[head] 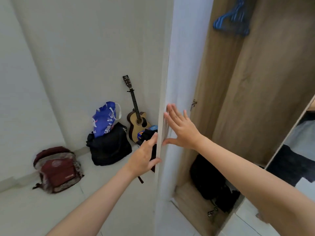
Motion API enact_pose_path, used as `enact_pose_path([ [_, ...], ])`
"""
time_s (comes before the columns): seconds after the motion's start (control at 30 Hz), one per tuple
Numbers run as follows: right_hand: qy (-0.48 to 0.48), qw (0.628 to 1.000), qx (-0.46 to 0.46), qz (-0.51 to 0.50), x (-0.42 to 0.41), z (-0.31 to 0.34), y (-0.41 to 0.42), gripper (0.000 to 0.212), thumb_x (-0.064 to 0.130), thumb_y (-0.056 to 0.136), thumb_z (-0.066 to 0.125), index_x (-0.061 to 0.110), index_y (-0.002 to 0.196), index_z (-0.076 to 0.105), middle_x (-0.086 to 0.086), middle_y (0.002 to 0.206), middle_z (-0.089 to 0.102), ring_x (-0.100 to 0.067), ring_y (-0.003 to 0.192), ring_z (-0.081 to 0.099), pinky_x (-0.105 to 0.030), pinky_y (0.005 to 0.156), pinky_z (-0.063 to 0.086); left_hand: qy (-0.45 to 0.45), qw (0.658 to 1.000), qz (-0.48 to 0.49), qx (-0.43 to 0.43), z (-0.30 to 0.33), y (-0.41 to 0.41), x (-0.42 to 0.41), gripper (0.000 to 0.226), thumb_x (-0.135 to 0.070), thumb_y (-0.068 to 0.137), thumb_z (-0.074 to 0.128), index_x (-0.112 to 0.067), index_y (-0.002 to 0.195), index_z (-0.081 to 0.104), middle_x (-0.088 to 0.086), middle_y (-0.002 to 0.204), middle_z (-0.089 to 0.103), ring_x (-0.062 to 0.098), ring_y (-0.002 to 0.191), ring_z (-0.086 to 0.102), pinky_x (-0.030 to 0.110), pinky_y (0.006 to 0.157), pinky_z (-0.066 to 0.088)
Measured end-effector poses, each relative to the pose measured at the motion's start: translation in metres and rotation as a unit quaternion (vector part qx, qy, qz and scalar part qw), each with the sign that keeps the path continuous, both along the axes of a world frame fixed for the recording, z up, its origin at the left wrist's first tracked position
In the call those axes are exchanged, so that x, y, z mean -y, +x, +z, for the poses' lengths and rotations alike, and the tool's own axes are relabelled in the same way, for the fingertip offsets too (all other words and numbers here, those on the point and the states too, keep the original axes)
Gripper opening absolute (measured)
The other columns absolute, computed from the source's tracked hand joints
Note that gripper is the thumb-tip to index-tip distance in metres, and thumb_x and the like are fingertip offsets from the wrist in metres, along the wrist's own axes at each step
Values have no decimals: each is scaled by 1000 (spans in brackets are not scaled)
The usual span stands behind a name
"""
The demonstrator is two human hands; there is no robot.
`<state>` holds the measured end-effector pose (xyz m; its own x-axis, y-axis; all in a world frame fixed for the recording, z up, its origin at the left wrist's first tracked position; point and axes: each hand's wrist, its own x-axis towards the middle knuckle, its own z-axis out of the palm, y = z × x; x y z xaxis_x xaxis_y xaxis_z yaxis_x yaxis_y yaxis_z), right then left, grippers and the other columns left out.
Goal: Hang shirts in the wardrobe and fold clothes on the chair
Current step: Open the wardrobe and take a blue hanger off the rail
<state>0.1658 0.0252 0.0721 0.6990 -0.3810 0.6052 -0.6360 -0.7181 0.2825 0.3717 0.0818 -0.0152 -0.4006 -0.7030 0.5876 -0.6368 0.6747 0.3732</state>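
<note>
The wooden wardrobe (255, 99) stands open on the right. Its white door (184, 65) is swung out edge-on toward me. My left hand (144, 155) holds the door's front edge, with the thumb on the near side and the fingers on the outer face. My right hand (180, 128) lies flat with spread fingers on the door's inner face. Several blue hangers (233, 19) hang at the top of the wardrobe. No shirts or chair are in view.
A black bag (211, 183) lies on the wardrobe floor. Left of the door, against the wall, stand a guitar (137, 120), a black bag (109, 147) with a blue plastic bag (104, 118) on it, and a maroon backpack (57, 169). A mirrored door (293, 150) is at the right.
</note>
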Motion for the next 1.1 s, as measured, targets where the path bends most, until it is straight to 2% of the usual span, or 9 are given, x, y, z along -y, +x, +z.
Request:
enact_pose_path([
  [0.13, 35, 999, 0, 17, 30, -3, 45, 103, 69, 79, 48, 32, 149, -18, 1, 155, -32, -23, 146, -19, -70, 107, 18, -5, 999, 34, 8, 10, 32, 11, 104, -17, 76, 77, -35, 146, 2, 5, 144, 42, 15, 128, 42, 30, 110, 33],
  [0.37, -42, 997, 16, 59, 95, -11, 101, 104, 61, 78, 62, 23, 153, 0, -6, 159, -18, -26, 148, -6, -58, 98, 35, 10, 995, 97, 13, 8, 78, 52, 98, -6, 82, 68, -35, 148, 2, 4, 145, 36, 14, 131, 39, 22, 109, 32],
  [0.47, -90, 993, 0, 74, 128, -15, 110, 104, 54, 73, 73, 18, 152, 16, -12, 160, 1, -25, 149, 1, -54, 102, 31, 28, 989, 144, -4, 8, 92, 72, 95, -2, 82, 66, -27, 150, 6, 4, 141, 39, 17, 121, 45, 21, 105, 34],
  [0.53, -128, 989, 1, 69, 151, -20, 111, 101, 55, 71, 74, 20, 150, 22, -14, 158, 14, -23, 148, 8, -56, 104, 26, 34, 984, 172, -15, 9, 99, 86, 94, 2, 80, 66, -25, 149, 8, 4, 145, 37, 14, 128, 40, 12, 107, 26],
  [0.67, -158, 986, 8, 61, 192, -26, 115, 103, 59, 70, 71, 24, 152, 19, -7, 161, -2, -19, 148, 11, -66, 102, 20, 51, 976, 211, -24, 15, 111, 113, 99, 4, 79, 66, -32, 147, 4, -5, 144, 33, 10, 135, 32, 6, 106, 18],
  [0.83, -180, 981, 15, 65, 224, -31, 132, 100, 63, 69, 68, 24, 151, 26, -7, 161, -5, -17, 149, 3, -66, 107, -4, 49, 963, 264, 2, 24, 113, 140, 110, -4, 77, 71, -40, 147, -6, 0, 151, 26, 21, 132, 38, 25, 101, 38],
  [0.93, -198, 977, 40, 66, 233, -33, 137, 96, 73, 75, 56, 25, 151, 25, -8, 161, -4, -18, 149, 2, -65, 108, -8, -1, 944, 321, 73, 31, 109, 151, 121, -8, 68, 78, -37, 148, -8, 10, 156, -10, 36, 141, 21, 39, 91, 48],
  [1.03, -183, 978, 83, 48, 236, -34, 135, 96, 85, 74, 41, 30, 151, 25, -13, 160, -6, -23, 149, -3, -63, 107, -13, -26, 916, 370, 155, 40, 110, 155, 135, -27, 55, 88, -30, 149, -9, 16, 154, -19, 29, 144, -13, 58, 103, 21],
  [1.1, -173, 980, 91, 35, 236, -34, 134, 97, 89, 71, 39, 34, 150, 26, -13, 160, -7, -24, 149, -5, -65, 106, -14, -28, 896, 391, 208, 44, 113, 155, 138, -45, 50, 86, -26, 150, -8, 14, 155, -23, 25, 143, -21, 57, 103, 11],
])
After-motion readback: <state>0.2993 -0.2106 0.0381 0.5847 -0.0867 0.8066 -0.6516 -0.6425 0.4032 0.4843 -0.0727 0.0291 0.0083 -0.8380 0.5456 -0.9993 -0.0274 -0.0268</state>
